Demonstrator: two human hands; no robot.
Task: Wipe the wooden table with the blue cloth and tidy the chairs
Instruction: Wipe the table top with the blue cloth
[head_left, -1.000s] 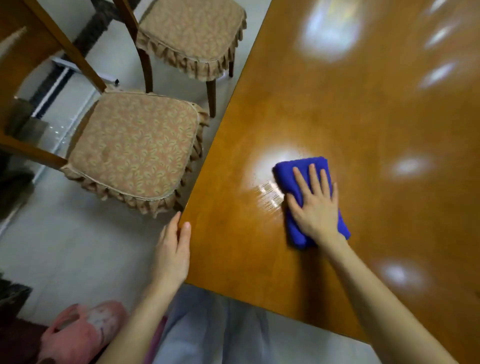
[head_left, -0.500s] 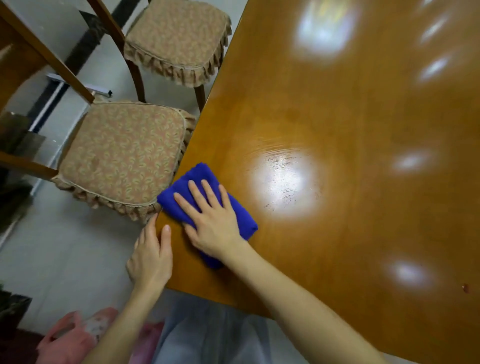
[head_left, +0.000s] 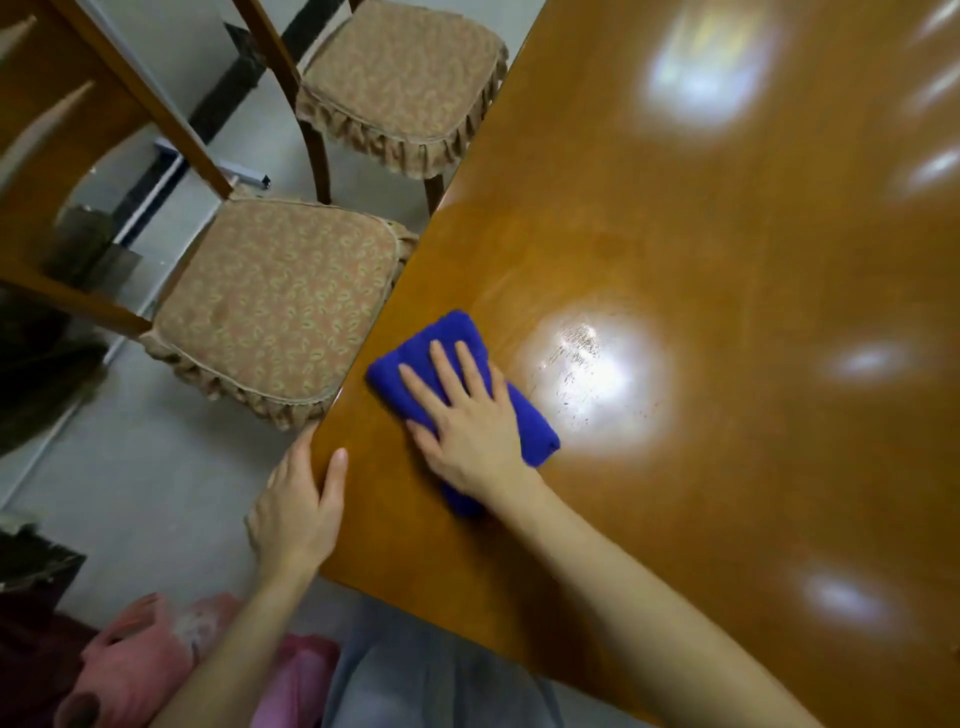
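A folded blue cloth (head_left: 524, 415) lies on the glossy wooden table (head_left: 727, 312) near its left corner. My right hand (head_left: 467, 421) presses flat on the cloth, fingers spread and pointing up-left. My left hand (head_left: 298, 499) rests on the table's corner edge, thumb on top, fingers hidden under the rim. Two wooden chairs with ruffled beige cushions stand along the table's left side: the near chair (head_left: 270, 306) touches the table edge, the far chair (head_left: 400, 83) stands behind it.
Grey tiled floor (head_left: 145, 478) lies left of the table. Pink slippers (head_left: 135, 660) show at the bottom left, by my light trousers. The near chair's wooden backrest (head_left: 67, 156) fills the upper left. Bright light reflections dot the tabletop.
My right hand slid the cloth left to the table's edge, then back a little to the right. My left hand moved from beside the corner onto its edge.
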